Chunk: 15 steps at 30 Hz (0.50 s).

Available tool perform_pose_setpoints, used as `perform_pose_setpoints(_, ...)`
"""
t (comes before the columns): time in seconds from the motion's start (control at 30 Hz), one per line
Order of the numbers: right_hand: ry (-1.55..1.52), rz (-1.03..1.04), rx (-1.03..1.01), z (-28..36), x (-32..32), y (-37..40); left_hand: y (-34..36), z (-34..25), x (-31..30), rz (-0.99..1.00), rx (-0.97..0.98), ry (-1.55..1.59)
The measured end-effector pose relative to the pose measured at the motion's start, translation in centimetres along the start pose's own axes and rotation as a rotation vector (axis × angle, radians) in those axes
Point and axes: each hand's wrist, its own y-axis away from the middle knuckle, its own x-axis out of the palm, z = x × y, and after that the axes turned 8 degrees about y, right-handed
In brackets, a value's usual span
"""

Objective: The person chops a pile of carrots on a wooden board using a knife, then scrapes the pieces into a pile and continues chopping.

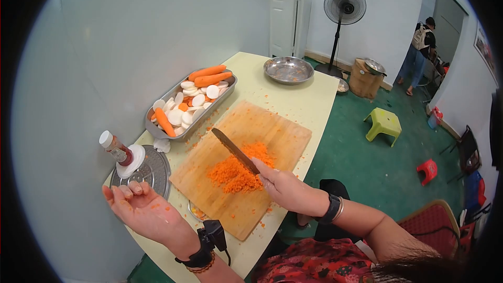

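My right hand [287, 191] is closed round the handle of a kitchen knife [233, 149]. Its dark blade lies across a heap of finely chopped carrot [230, 174] on the wooden cutting board [246, 120]. My left hand [149, 210] is raised off the board's left side, palm up, fingers loosely curled and holding nothing; orange carrot bits stick to the palm. Beyond the board, a grey metal tray [152, 120] holds white radish-like slices [176, 117], some carrot pieces and whole peeled carrots [213, 79].
A steel bowl [288, 70] stands at the table's far end. Left of the board, a red-filled bottle with a white cap [116, 148] stands near a round perforated metal plate [157, 167]. On the floor are a green stool [383, 124], a fan [338, 31] and a person [422, 47] farther off.
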Motion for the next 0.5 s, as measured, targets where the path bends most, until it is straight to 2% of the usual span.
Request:
perform_pose_setpoints(0.13,0.009,0.029,-0.006,-1.2,1.7,-0.6,0.3,-0.4,0.0,0.011,0.01,0.017)
perform_pose_setpoints(0.23,-0.003,0.099,0.086,-0.1,0.5,-0.4,0.3,-0.5,0.4,0.02,0.022,0.028)
perform_pose_setpoints(0.33,-0.006,-0.094,-0.112,-0.8,1.8,-0.1,0.6,-0.7,0.4,0.014,0.041,0.018)
perform_pose_setpoints(0.5,0.002,0.041,-0.006,-0.7,1.2,-0.3,0.4,-1.0,0.5,0.044,0.037,0.051)
